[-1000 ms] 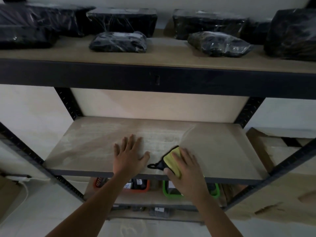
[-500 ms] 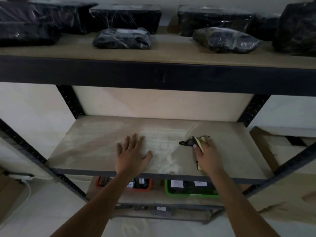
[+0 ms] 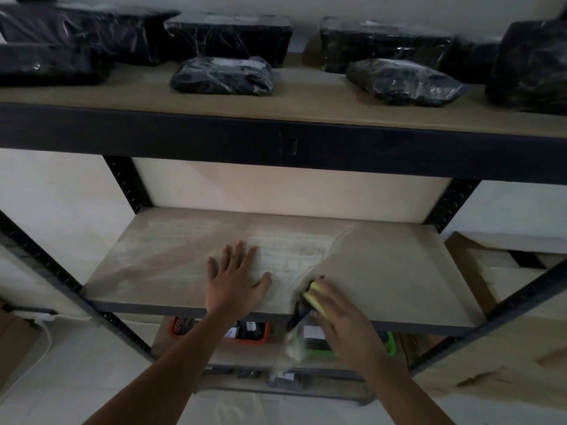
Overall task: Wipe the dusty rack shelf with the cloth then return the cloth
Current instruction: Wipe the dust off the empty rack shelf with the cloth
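Two hands on a dusty shelf (image 3: pixel 383 271).
Right hand (image 3: pixel 343 317) presses a yellow cloth (image 3: pixel 314 297) at the front edge; left hand (image 3: pixel 234 279) flat, fingers spread — bins (image 3: pixel 389 348) below, contents unclear.

The right hand (image 3: pixel 343 320) is dragging the yellow cloth (image 3: pixel 313 297) back from the middle of the dusty shelf (image 3: pixel 399 271) to its front edge, where half a second ago it was pressing farther in. A puff of dust (image 3: pixel 294 348) is now spilling off that edge below the cloth.

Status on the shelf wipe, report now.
Left hand flat on dusty wooden shelf. Right hand grips yellow cloth at front edge. Nothing in the way.
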